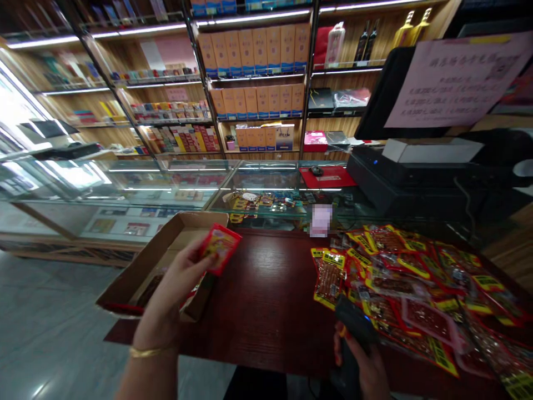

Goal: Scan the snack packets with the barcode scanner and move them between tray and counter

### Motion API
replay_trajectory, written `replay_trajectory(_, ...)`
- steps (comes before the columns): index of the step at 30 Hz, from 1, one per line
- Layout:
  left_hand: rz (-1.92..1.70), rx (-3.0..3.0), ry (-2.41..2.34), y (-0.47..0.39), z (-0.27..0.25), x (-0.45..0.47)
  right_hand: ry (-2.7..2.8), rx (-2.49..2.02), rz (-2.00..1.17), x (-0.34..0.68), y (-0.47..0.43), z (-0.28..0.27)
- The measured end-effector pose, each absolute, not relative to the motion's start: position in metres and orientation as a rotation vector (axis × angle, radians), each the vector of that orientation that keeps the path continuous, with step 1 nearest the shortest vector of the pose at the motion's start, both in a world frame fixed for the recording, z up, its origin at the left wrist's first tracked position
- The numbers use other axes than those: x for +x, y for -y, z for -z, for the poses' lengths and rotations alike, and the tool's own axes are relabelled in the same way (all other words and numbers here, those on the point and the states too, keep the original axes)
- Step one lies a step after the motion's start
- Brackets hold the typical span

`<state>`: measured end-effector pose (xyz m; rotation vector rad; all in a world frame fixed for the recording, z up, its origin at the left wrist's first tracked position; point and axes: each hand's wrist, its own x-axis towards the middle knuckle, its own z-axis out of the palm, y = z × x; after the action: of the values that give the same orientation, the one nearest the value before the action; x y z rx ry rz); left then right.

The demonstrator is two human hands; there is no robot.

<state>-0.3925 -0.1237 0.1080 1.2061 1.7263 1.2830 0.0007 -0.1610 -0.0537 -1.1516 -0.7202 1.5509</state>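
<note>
My left hand (183,272) is closed on a small red snack packet (222,247), held up above the right side of an open cardboard box (137,258). Dark packets partly show inside the box behind my wrist. Low in the view, my right hand (360,361) wraps round the grip of a black barcode scanner (353,325) with a small blue light on it. The scanner's head lies close to a big pile of red and yellow snack packets (391,283) at the right. One packet (328,275) lies at the pile's left edge.
A dark red wooden counter (266,300) spans the front. Behind it stand glass display cases (175,178) and shelves of boxed goods (258,50). At the right are a monitor with a paper notice (453,83) and a black till (416,178). A mouse (316,170) rests on a red mat.
</note>
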Motion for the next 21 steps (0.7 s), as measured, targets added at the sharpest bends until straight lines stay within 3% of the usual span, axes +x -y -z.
replay_trajectory(4, -1.275, 1.038, -1.452, 0.105, -0.05, -0.302, 0.726, -1.224, -1.471, -0.005, 0.16, 0.046)
replay_trajectory(8, -1.254, 0.877, -1.329, 0.098, -0.014, -0.271, 1.049, -1.349, -1.36, -0.008, 0.166, 0.039)
replay_trajectory(14, -1.191, 0.932, -1.373, 0.105, -0.011, -0.291, 1.374, -1.529, -1.043, -0.007, 0.182, 0.02)
replay_trajectory(21, -0.977, 1.368, -1.57, 0.112, -0.025, -0.302, 1.497, -1.503, -0.958, -0.006, 0.181, 0.001)
